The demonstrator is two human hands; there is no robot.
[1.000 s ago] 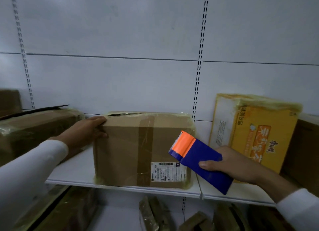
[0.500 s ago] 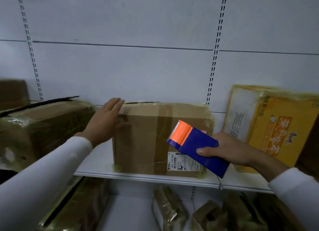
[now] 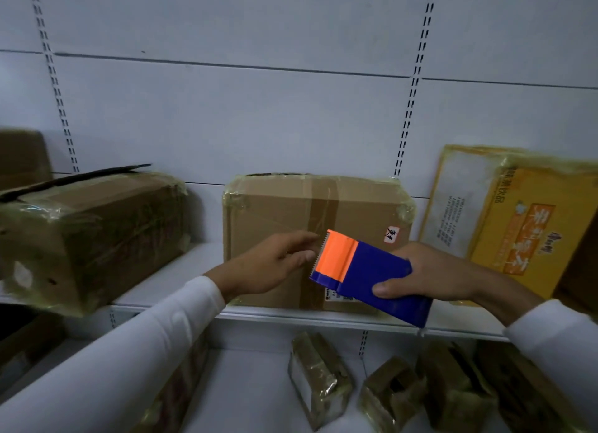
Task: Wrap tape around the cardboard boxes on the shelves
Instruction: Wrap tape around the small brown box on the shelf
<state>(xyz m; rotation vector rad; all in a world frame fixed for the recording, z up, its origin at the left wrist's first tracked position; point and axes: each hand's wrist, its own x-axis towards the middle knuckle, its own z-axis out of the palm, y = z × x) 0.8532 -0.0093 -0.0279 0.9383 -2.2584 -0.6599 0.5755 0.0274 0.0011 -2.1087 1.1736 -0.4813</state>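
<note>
The upper shelf (image 3: 181, 277) carries four boxes that show clearly: a tape-covered brown box (image 3: 94, 235) at the left, the middle cardboard box (image 3: 284, 212) with a seam strip down its front, a yellow printed box (image 3: 517, 219) leaning at the right, and part of a dim brown box (image 3: 22, 157) at the far left edge; a dark shape at the far right edge may be a fifth, but I cannot tell. On the lower shelf (image 3: 246, 387) lie at least three small wrapped parcels (image 3: 318, 377), with more bundles too dim to count. There is one blue tape dispenser (image 3: 372, 275) with an orange cutter end, held in front of the middle box by the right hand (image 3: 443, 275), fingers and thumb curled round its body. The left hand (image 3: 275, 264) hangs just beside the serrated edge, fingers loosely extended toward it and gripping nothing that I can make out. The step in hand looks like drawing out the tape's free end. The next move likely calls for pinching that end and pressing it onto the middle box's face.
</note>
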